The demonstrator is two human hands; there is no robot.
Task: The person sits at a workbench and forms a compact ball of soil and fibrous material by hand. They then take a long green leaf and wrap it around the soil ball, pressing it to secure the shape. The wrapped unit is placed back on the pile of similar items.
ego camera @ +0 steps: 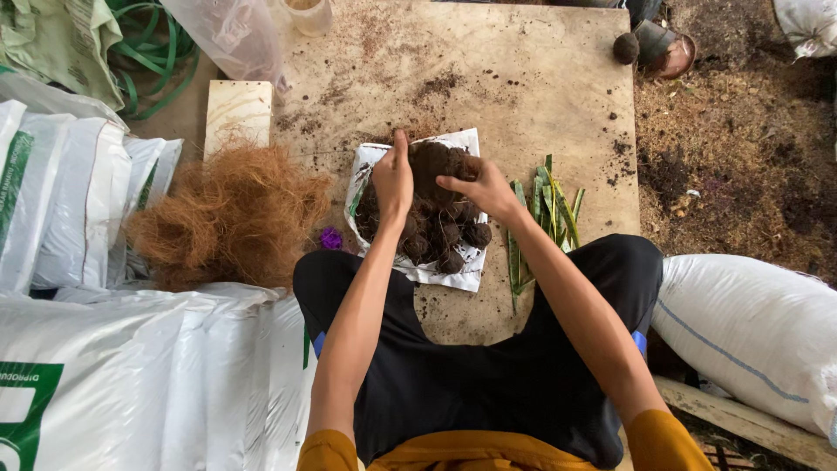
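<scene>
Soil balls (436, 228) are sitting heaped on white sheet (425, 272), mid-board; left hand (392, 181) and right hand (478, 187) are cupping the top clump, which may be crumbling if squeezed.

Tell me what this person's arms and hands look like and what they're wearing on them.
Both arms are bare from hand to upper arm. The left hand and right hand wear no gloves, and no rings, watch or bracelets are visible. Short mustard-yellow sleeves cover only the upper arms.
</scene>
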